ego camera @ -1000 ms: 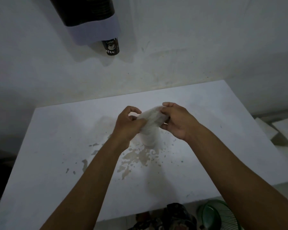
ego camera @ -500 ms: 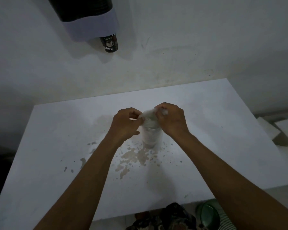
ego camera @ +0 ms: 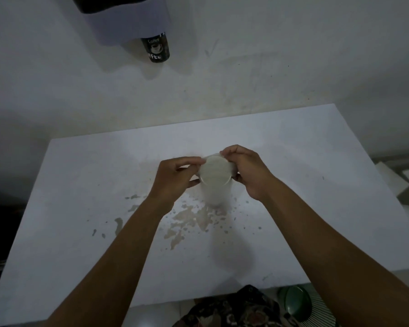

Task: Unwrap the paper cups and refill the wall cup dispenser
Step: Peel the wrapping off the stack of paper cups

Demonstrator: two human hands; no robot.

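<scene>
Cups: a wrapped stack (ego camera: 215, 185) stands upright on the table, near its middle, a little toward the far edge; the round top end faces the camera, pale under thin wrap
Cloth: dark patterned fabric (ego camera: 236, 308) shows below the table's near edge
Green thing: a round green object (ego camera: 294, 300) lies past the near edge, toward the right corner; what it is cannot be told
Table: white top (ego camera: 80, 232), with brownish stains (ego camera: 187, 220) splashed just on the near side of the stack's base
Left hand: (ego camera: 172, 178) curled at the stack's left top, thumb and fingers pinching the wrap by the rim
Right hand: (ego camera: 248, 171) curled at the stack's right top, fingertips pinching the wrap at the far rim
Blocks: pale slabs (ego camera: 397, 182) lie beyond the table's right edge
Dispenser: (ego camera: 128, 17) hangs on the wall beyond the far edge, dark tube above, pale collar below
Dispenser cup: a black cup (ego camera: 155, 49) printed "Coffee" pokes out beneath the collar
</scene>
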